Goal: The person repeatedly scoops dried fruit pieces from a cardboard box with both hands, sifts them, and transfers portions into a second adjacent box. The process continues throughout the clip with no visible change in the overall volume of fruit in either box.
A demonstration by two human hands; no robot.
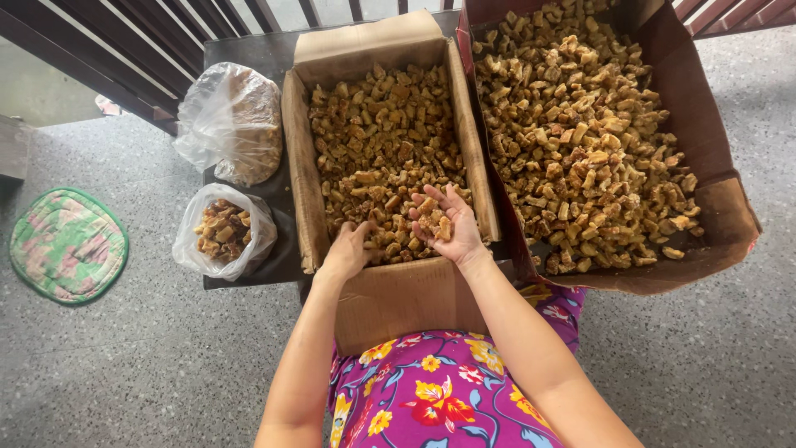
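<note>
Underneath — speckled grey floor (166, 373), dark low table (249, 50).

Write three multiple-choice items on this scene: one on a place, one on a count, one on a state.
1. Where does the small open bag sit? A. left of the middle box B. inside the right box C. on the floor mat
2. How many cardboard boxes hold pieces? A. one B. two C. three
3. How is the right hand? A. fisted B. palm up, cupping pieces C. flat on the lap

A: it lies beside that box. B: two are filled. B: pieces rest on the open palm; the left hand digs in the box.
</note>
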